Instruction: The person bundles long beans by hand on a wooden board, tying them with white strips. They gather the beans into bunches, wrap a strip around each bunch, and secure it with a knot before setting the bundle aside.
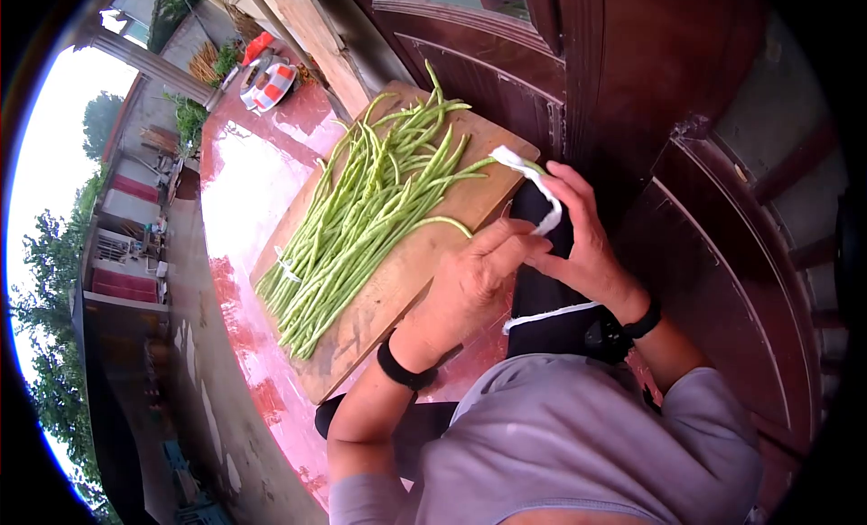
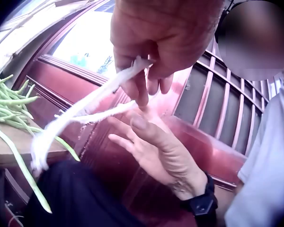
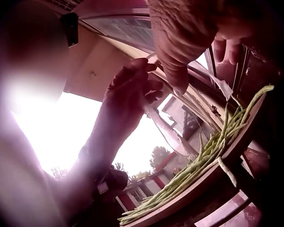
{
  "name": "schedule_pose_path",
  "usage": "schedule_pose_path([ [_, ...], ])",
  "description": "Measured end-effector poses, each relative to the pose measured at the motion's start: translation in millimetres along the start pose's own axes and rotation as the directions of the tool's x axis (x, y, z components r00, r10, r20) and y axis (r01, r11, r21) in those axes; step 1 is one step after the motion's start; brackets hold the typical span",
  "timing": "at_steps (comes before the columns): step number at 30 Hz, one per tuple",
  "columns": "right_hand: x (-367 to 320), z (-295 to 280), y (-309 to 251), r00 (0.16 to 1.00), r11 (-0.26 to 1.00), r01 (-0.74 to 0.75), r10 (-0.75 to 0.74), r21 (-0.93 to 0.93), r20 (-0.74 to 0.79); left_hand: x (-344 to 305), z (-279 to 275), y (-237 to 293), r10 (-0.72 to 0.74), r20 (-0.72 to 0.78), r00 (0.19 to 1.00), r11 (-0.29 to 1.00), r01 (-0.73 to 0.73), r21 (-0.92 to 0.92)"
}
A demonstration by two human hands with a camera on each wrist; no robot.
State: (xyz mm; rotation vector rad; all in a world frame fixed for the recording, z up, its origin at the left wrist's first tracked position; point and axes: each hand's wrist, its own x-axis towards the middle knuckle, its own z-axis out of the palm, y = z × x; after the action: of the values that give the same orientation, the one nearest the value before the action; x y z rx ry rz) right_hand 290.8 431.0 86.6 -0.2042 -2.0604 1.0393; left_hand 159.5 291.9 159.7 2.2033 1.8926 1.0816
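Observation:
My left hand (image 1: 479, 272) pinches a thin white strip (image 2: 80, 101) between thumb and fingers, and the strip hangs in a loop toward the board. Facing it, my right hand (image 1: 591, 250) has its fingers fairly straight and spread, with the thumb close to the left fingertips in the left wrist view. Another stretch of the strip passes by the right fingers. Long green beans (image 1: 370, 200) lie in a heap on a wooden board (image 1: 361, 340), a few reaching past its near edge. Toward their far-left end a small white tie (image 1: 287, 270) crosses the beans.
The board rests on a glossy red-patterned table (image 1: 239, 245). A plate with red and white items (image 1: 271, 84) stands farther along it. Dark red wooden doors (image 1: 623, 128) rise close on the right. My dark-clad leg (image 2: 71, 194) is below the hands.

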Motion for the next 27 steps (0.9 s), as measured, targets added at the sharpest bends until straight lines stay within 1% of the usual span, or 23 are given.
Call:
schedule_pose_path([
  [1,2.2,-4.1,-0.1,0.993,0.998,0.051,-0.055,0.034,0.107,-6.8,6.7,5.1,-0.033,0.063,0.997,0.996,0.038,-0.079],
  [2,4.8,-11.1,6.2,0.964,0.991,0.128,-0.136,0.049,0.229,-12.6,6.7,8.6,-0.097,0.1,0.99,0.981,0.112,-0.157],
  [3,2.7,-17.7,6.4,0.943,0.978,-0.102,0.037,0.18,0.331,-18.3,2.8,11.9,-0.156,0.14,0.978,0.955,0.186,-0.232],
  [4,0.6,-25.6,4.2,0.875,0.899,-0.336,0.188,0.279,0.447,-24.2,2.6,15.4,-0.212,0.185,0.96,0.917,0.261,-0.302],
  [5,1.4,-37.7,-1.3,0.758,0.797,-0.551,0.356,0.246,0.546,-32.7,8.5,17.3,-0.318,0.094,0.944,0.856,0.328,-0.399],
  [6,7.4,-50.6,-10.4,0.696,0.831,-0.553,0.422,0.058,0.581,-35.0,1.8,19.7,-0.537,0.241,0.808,0.693,0.586,-0.42],
  [8,4.4,-66.2,0.1,0.689,0.873,-0.466,0.46,-0.145,0.559,-51.0,8.1,3.6,-0.647,0.334,0.685,0.62,0.728,-0.293],
  [10,-0.7,-80.9,7.4,0.646,0.862,-0.431,0.502,-0.268,0.575,-81.7,32.2,-22.1,-0.485,0.233,0.843,0.801,0.535,-0.267],
  [11,-3.0,-86.6,5.2,0.575,0.832,-0.43,0.552,-0.352,0.604,-91.5,46.0,-28.5,-0.466,0.21,0.859,0.814,0.51,-0.278],
  [12,-13.3,-88.6,12.6,0.617,0.873,-0.297,0.484,-0.386,0.62,-99.2,58.3,-33.3,-0.448,0.184,0.875,0.827,0.484,-0.286],
  [13,-16.3,-87.3,12.1,0.585,0.819,-0.296,0.562,-0.492,0.585,-105.7,70.4,-34.5,-0.489,0.199,0.849,0.75,0.526,-0.402],
  [14,-19.0,-85.2,11.5,0.555,0.755,-0.287,0.632,-0.59,0.54,-114.9,85.3,-41.7,-0.358,0.092,0.929,0.881,0.369,-0.296],
  [16,-34.8,-87.2,25.4,0.595,0.777,-0.033,0.521,-0.629,0.612,-120.2,90.8,-41.5,-0.231,0.054,0.971,0.965,0.236,-0.114],
  [17,-38.3,-89.5,24.8,0.634,0.776,0.022,0.477,-0.631,0.609,-124.6,90.6,-39.0,-0.305,0.088,0.948,0.94,0.315,-0.131],
  [18,-35.6,-87.1,19.7,0.731,0.779,0.058,0.393,-0.624,0.558,-127.0,84.4,-38.7,-0.361,0.127,0.924,0.903,0.38,-0.202],
  [20,-20.9,-75.2,1.5,0.808,0.797,0.005,0.353,-0.604,0.472,-132.8,66.2,-34.6,-0.466,0.199,0.862,0.795,0.506,-0.333],
  [21,-14.3,-68.6,-4.2,0.805,0.82,0.039,0.313,-0.571,0.504,-136.6,57.6,-34.3,-0.528,0.183,0.829,0.703,0.548,-0.454],
  [22,-6.5,-59.8,-10.9,0.775,0.834,0.08,0.292,-0.547,0.56,-139.5,46.4,-34.6,-0.568,0.109,0.816,0.715,0.555,-0.426],
  [24,7.1,-33.5,-22.8,0.71,0.892,0.159,0.195,-0.424,0.677,-144.4,18.2,-36.6,-0.625,-0.042,0.779,0.737,0.572,-0.361],
  [25,11.0,-16.9,-25.9,0.708,0.919,0.177,0.13,-0.353,0.694,-148.0,4.0,-36.2,-0.737,-0.033,0.675,0.614,0.649,-0.449],
  [26,13.6,0.5,-28.7,0.708,0.938,0.191,0.072,-0.288,0.703,-154.2,-5.9,-41.1,-0.774,-0.1,0.626,0.607,0.686,-0.4],
  [27,17.4,17.2,-34.0,0.701,0.938,0.216,0.044,-0.271,0.711,-161.8,-14.2,-48.9,-0.799,-0.167,0.577,0.595,0.721,-0.356],
])
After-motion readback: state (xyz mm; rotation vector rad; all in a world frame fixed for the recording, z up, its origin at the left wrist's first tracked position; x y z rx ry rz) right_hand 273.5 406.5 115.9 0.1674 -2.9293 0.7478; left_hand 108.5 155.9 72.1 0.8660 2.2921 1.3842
